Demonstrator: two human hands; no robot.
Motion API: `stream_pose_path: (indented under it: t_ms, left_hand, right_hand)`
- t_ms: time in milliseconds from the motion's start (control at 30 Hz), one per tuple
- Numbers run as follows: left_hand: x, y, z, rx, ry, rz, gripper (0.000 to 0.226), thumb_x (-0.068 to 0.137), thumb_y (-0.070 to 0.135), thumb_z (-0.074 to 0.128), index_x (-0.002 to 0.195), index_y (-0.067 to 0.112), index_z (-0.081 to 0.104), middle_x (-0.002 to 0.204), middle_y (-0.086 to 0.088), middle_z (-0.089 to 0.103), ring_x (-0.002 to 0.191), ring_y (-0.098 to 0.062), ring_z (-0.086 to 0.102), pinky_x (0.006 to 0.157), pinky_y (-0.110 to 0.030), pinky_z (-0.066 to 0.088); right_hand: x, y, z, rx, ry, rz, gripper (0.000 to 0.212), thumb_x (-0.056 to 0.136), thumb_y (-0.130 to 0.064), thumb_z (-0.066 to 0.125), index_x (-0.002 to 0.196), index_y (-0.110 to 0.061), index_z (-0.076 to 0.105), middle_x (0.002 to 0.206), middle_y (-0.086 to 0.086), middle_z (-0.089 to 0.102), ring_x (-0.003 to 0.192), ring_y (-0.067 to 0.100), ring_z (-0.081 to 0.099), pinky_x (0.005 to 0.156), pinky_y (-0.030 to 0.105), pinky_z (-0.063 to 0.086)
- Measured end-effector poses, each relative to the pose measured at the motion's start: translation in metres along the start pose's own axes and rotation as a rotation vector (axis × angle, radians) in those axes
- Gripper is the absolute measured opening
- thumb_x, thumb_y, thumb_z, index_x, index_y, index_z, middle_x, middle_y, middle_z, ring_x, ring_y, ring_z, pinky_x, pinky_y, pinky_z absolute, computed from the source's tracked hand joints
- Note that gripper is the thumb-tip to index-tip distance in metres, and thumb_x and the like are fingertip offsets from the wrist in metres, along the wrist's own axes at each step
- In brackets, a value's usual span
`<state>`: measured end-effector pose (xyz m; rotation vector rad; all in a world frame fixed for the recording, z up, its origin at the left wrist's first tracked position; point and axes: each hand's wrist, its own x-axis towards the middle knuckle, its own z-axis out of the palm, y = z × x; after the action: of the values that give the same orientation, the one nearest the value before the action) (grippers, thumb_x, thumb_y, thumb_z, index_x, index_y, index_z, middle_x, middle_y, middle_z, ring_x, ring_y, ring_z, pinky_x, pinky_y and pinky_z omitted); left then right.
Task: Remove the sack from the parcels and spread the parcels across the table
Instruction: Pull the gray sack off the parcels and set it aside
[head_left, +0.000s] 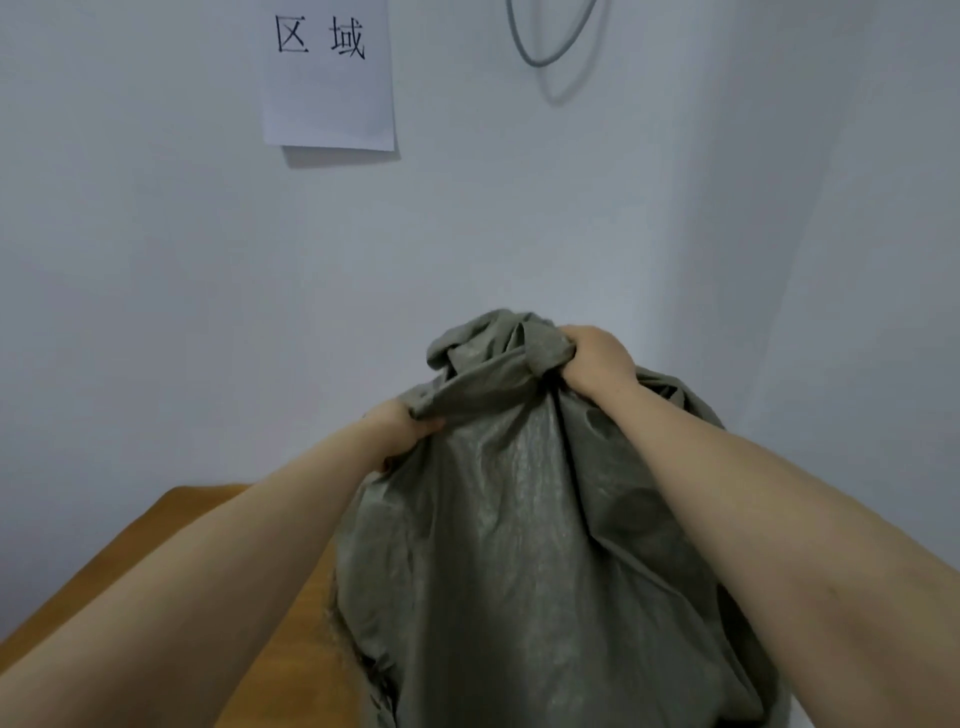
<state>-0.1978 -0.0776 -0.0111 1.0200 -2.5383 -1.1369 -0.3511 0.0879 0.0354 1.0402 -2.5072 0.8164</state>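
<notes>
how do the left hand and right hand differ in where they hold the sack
The right hand sits higher, at the bunched top of the grey sack; the left hand is lower, on a fold at its left side. The right hand shows its back; the left hand is partly covered by fabric. Both grip the grey sack.

Your orange-brown wooden worktop (156, 545) fills 8 o'clock; the grey-green sack (519, 545) stands on it toward 6 o'clock.
</notes>
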Motion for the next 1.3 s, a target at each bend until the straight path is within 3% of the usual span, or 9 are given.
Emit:
stream_pose_path:
  t_ms: [133,333,533,867,967,1033,1100,1167,1300]
  left_hand:
    - [0.006,0.03,-0.017,-0.196,0.213,0.111,0.038,0.093,0.038,0.054,0.092,0.0,0.058,0.103,-0.028,0.06,0.09,-0.035,0.058,0.073,-0.037,0.044]
    - [0.01,0.05,-0.029,-0.232,0.37,0.23,0.041,0.093,0.038,0.057,0.069,0.005,0.054,0.088,-0.024,0.061,0.096,-0.039,0.061,0.072,-0.038,0.044]
    - [0.014,0.02,-0.006,-0.032,0.296,0.275,0.024,0.088,0.031,0.064,0.087,0.007,0.061,0.091,-0.013,0.062,0.095,-0.033,0.06,0.072,-0.031,0.042]
    - [0.022,0.062,-0.04,-0.093,0.607,0.476,0.026,0.084,0.022,0.067,0.102,0.004,0.062,0.108,-0.014,0.063,0.102,-0.032,0.057,0.074,-0.03,0.038]
    - [0.019,0.044,-0.022,-0.067,0.476,0.463,0.045,0.08,0.03,0.071,0.117,0.009,0.058,0.121,-0.01,0.06,0.114,-0.03,0.054,0.084,-0.03,0.041]
    - [0.014,0.025,-0.006,0.051,0.239,0.371,0.087,0.069,0.05,0.077,0.14,0.014,0.041,0.145,-0.008,0.041,0.135,-0.028,0.036,0.105,-0.037,0.036]
    - [0.006,0.006,0.011,0.303,0.016,0.275,0.128,0.054,0.069,0.075,0.152,0.022,0.009,0.16,-0.002,0.007,0.147,-0.028,0.0,0.118,-0.051,0.014]
    - [0.001,-0.011,0.027,0.406,-0.119,0.227,0.138,0.048,0.072,0.075,0.151,0.03,-0.006,0.16,0.001,-0.011,0.144,-0.031,-0.019,0.117,-0.056,0.003]
    - [-0.002,-0.031,0.057,0.404,-0.266,0.223,0.135,0.052,0.065,0.079,0.15,0.035,-0.01,0.157,-0.001,-0.022,0.143,-0.037,-0.021,0.118,-0.054,0.002]
  right_hand:
    - [0.025,-0.017,-0.028,0.08,0.185,-0.017,0.022,0.096,-0.022,0.045,0.101,-0.017,0.067,0.108,0.011,0.066,0.1,0.032,0.059,0.072,0.03,0.038]
    - [0.034,-0.016,-0.045,0.106,0.297,-0.031,0.017,0.094,-0.022,0.049,0.102,-0.015,0.062,0.109,0.013,0.061,0.098,0.031,0.057,0.07,0.027,0.031]
    - [0.008,0.012,-0.015,0.086,0.111,0.051,0.023,0.096,-0.02,0.044,0.108,-0.014,0.063,0.113,0.013,0.063,0.104,0.033,0.057,0.076,0.031,0.039]
    - [0.027,-0.006,-0.055,0.221,0.323,0.037,0.021,0.095,-0.019,0.046,0.108,-0.01,0.06,0.111,0.016,0.061,0.1,0.032,0.056,0.073,0.027,0.034]
    - [0.011,0.013,-0.037,0.177,0.226,0.081,0.024,0.096,-0.023,0.044,0.11,-0.01,0.059,0.114,0.016,0.061,0.103,0.033,0.057,0.075,0.028,0.035]
    - [0.0,0.034,-0.02,0.081,0.076,0.146,0.034,0.093,-0.038,0.044,0.116,-0.016,0.056,0.121,0.014,0.06,0.108,0.034,0.057,0.084,0.033,0.042]
    - [-0.012,0.058,-0.009,-0.033,-0.145,0.255,0.064,0.075,-0.068,0.051,0.126,-0.03,0.048,0.127,0.006,0.055,0.116,0.034,0.053,0.099,0.05,0.04]
    - [-0.022,0.085,-0.001,-0.092,-0.317,0.32,0.112,0.037,-0.092,0.058,0.135,-0.042,0.036,0.138,0.0,0.047,0.126,0.032,0.046,0.105,0.058,0.034]
    - [-0.061,0.116,0.002,-0.104,-0.523,0.393,0.124,0.05,-0.061,0.084,0.15,-0.036,0.015,0.159,0.01,0.005,0.147,0.03,0.009,0.119,0.047,0.016]
